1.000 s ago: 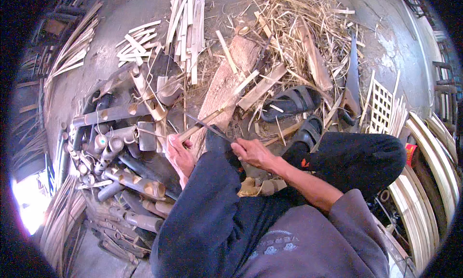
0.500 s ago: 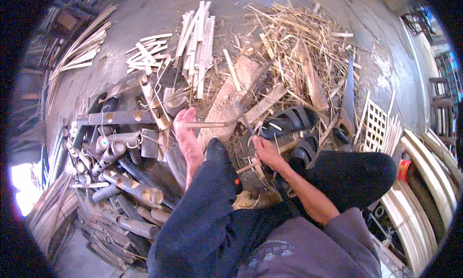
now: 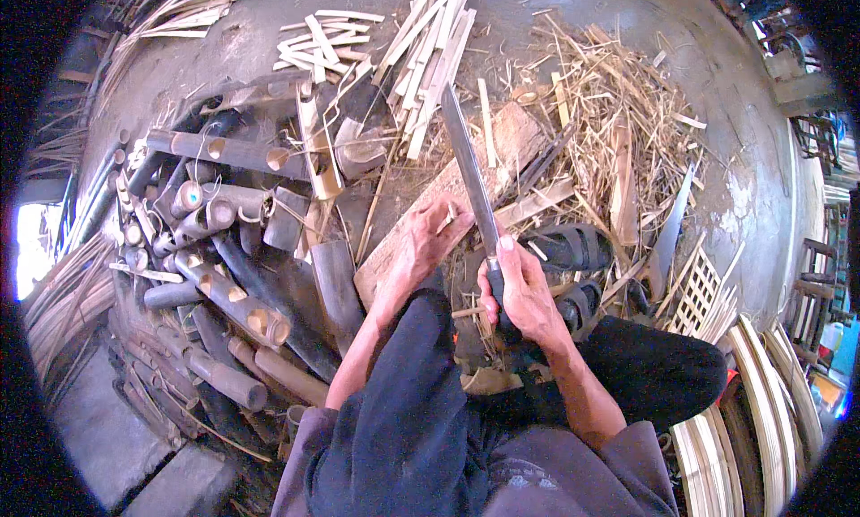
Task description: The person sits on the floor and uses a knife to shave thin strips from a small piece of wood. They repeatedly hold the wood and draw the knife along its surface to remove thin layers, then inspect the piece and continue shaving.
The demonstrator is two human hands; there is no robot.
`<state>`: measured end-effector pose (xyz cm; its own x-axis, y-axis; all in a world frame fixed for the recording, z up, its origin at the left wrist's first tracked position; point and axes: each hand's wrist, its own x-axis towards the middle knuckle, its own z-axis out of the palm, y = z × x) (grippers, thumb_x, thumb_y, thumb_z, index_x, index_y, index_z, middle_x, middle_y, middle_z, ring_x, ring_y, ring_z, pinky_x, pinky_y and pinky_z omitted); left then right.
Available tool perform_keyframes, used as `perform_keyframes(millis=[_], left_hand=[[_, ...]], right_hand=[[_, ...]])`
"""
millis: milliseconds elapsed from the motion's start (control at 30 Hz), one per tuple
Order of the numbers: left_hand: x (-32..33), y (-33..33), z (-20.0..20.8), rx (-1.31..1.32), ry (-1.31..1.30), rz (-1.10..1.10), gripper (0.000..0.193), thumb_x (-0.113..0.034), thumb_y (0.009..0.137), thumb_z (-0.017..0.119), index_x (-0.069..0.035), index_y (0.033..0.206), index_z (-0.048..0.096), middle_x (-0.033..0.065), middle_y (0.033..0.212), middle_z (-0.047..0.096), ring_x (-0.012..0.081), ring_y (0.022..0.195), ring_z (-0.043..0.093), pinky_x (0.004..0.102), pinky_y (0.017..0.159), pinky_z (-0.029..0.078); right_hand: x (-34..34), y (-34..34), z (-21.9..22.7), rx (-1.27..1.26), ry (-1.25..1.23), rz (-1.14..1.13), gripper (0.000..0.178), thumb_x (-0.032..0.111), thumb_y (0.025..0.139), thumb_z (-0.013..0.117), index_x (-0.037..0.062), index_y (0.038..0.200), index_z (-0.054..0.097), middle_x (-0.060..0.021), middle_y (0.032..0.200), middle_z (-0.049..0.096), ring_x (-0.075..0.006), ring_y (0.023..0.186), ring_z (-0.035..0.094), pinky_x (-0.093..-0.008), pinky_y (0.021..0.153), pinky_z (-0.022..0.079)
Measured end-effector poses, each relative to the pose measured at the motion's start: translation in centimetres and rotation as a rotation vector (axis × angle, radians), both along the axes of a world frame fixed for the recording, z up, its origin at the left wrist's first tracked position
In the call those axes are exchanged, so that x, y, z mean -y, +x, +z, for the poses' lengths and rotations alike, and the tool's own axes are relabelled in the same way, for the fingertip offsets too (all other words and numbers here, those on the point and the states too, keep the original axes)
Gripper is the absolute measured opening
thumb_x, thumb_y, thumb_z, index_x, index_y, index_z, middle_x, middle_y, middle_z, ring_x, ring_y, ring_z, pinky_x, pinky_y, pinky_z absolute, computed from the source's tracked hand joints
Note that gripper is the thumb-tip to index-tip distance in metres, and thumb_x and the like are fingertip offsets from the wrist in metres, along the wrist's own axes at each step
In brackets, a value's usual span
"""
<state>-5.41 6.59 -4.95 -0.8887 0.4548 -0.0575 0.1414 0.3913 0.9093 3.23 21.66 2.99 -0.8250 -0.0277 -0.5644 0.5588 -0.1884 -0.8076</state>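
Note:
My right hand [image 3: 522, 291] is closed round the dark handle of a long knife [image 3: 468, 163], thumb near the base of the blade. The blade points up and away, slanting slightly left. Just left of it, my left hand [image 3: 430, 235] is closed on a bamboo strip [image 3: 450, 216]; only its pale end shows between the fingers. That hand is over a long wooden block [image 3: 512, 143], which lies slantwise on the ground between my legs and the shavings.
Cut bamboo tubes [image 3: 237, 311] are heaped at left. Pale strips [image 3: 434, 56] lie beyond the block, with a shavings pile [image 3: 609, 114] to their right. Sandals [image 3: 573, 246], a handsaw [image 3: 672, 226] and a woven bamboo lattice [image 3: 697, 291] are at right. Long split strips [image 3: 761, 383] curve at lower right.
The knife has swung into clear view, its blade now upright. My left hand has turned, so the bamboo strip no longer shows lengthwise. The view has shifted, moving most of the scene right.

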Motion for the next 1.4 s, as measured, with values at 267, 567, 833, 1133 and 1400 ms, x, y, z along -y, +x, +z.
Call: perform_keyframes(millis=[267, 567, 833, 1133, 1400], left_hand=[[-0.6, 0.7, -0.4, -0.173, 0.147, -0.051, 0.036, -0.003, 0.082, 0.064, -0.008, 0.116, 0.057, 0.0188, 0.099, 0.063, 0.0400, 0.087, 0.061, 0.0426, 0.074, 0.049], [-1.1, 0.7, -1.6, -0.086, 0.159, -0.052, 0.041, -0.004, 0.082, 0.064, -0.010, 0.122, 0.055, 0.0201, 0.103, 0.062, 0.0396, 0.090, 0.061, 0.0432, 0.074, 0.049], [-1.2, 0.8, -0.1, -0.119, 0.101, -0.071, 0.043, -0.003, 0.082, 0.064, -0.008, 0.123, 0.053, 0.0193, 0.102, 0.063, 0.0396, 0.090, 0.062, 0.0428, 0.074, 0.050], [-1.7, 0.5, -0.7, -0.142, 0.189, -0.055, 0.039, -0.003, 0.081, 0.064, -0.006, 0.119, 0.053, 0.0189, 0.094, 0.062, 0.0407, 0.086, 0.060, 0.0435, 0.073, 0.049], [-1.3, 0.6, 0.0, -0.064, 0.139, -0.077, 0.024, -0.005, 0.082, 0.060, -0.003, 0.106, 0.053, 0.0189, 0.093, 0.060, 0.0402, 0.089, 0.059, 0.0444, 0.074, 0.048]], right_hand=[[0.6, -0.2, -0.6, 0.027, -0.002, -0.007, 0.058, 0.053, 0.099, 0.030, 0.0037, 0.076, 0.049, -0.0016, 0.054, 0.046, -0.0104, 0.042, 0.046, -0.0265, 0.041, 0.040], [0.7, 0.2, -0.7, 0.015, -0.004, -0.039, 0.054, 0.051, 0.100, 0.032, 0.0036, 0.081, 0.049, -0.0024, 0.057, 0.047, -0.0109, 0.043, 0.046, -0.0269, 0.042, 0.040], [0.4, 0.1, -0.3, 0.033, 0.016, -0.015, 0.055, 0.052, 0.100, 0.032, 0.0036, 0.080, 0.049, -0.0024, 0.054, 0.047, -0.0110, 0.043, 0.046, -0.0269, 0.042, 0.041], [1.2, 0.1, -0.1, 0.000, 0.066, -0.042, 0.049, 0.049, 0.100, 0.033, 0.0040, 0.090, 0.049, -0.0018, 0.059, 0.049, -0.0091, 0.045, 0.047, -0.0250, 0.043, 0.040], [1.5, 0.5, -0.4, -0.120, 0.308, 0.040, 0.052, 0.041, 0.101, 0.036, 0.0080, 0.141, 0.039, 0.0012, 0.063, 0.047, -0.0060, 0.049, 0.044, -0.0228, 0.045, 0.040]])
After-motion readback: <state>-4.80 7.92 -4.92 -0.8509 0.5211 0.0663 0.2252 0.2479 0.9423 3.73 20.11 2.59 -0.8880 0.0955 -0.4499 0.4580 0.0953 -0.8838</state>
